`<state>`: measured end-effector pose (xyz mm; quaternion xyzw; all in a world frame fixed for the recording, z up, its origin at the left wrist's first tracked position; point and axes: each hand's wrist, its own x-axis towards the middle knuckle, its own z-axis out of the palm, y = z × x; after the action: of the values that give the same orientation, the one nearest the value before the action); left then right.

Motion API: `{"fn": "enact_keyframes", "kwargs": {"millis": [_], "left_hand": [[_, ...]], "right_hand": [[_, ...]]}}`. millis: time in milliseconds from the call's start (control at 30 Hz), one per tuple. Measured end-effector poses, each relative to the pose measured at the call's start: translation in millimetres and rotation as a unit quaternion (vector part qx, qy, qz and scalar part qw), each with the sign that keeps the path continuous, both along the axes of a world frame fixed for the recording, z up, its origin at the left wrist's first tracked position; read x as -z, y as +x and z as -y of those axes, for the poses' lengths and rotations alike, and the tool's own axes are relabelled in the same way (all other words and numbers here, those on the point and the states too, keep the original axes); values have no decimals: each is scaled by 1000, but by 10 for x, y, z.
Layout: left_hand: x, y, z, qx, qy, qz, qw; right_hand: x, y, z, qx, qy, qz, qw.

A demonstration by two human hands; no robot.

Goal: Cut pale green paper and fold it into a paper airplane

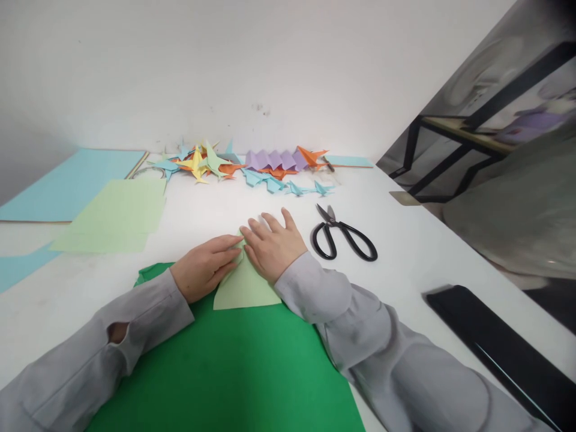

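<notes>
Table: I look down on a smooth white table (pixel 396 300) that runs back to a pale, lightly marked wall (pixel 270 72).
Room: past the table's right side I see a black-framed rack (pixel 517 90), its contents blurred.
Pale green paper: the piece (pixel 247 291) lies on a green mat (pixel 234 372), between and partly under both hands.
Left hand: the hand (pixel 204 267) has its fingers straight and close together against the paper's left edge; I cannot tell whether it pinches it.
Right hand: the hand (pixel 274 246) is palm down, fingers spread, resting on the paper's upper right without a grasp.
Shapes: the paper narrows upward, broad at its near edge; folded paper figures (pixel 211 161) look crisp and spiky, beside a pleated purple strip (pixel 274 161).
Scissors: black-handled (pixel 330 223), blades slightly parted, right of the hands.
</notes>
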<state>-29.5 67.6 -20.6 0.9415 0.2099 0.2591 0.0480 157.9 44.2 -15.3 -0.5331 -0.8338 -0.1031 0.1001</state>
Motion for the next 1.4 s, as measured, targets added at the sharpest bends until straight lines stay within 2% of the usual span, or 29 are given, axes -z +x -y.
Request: {"fn": "enact_keyframes", "kwargs": {"millis": [300, 533, 1400], "left_hand": [[40, -15, -48, 30, 45, 3, 999], [31, -11, -44, 30, 66, 7, 997], [38, -13, -47, 30, 42, -1, 999]], "right_hand": [[-10, -14, 7, 11, -18, 7, 1000], [-3, -14, 9, 17, -22, 13, 1000], [11, -31, 18, 40, -41, 11, 998]]}}
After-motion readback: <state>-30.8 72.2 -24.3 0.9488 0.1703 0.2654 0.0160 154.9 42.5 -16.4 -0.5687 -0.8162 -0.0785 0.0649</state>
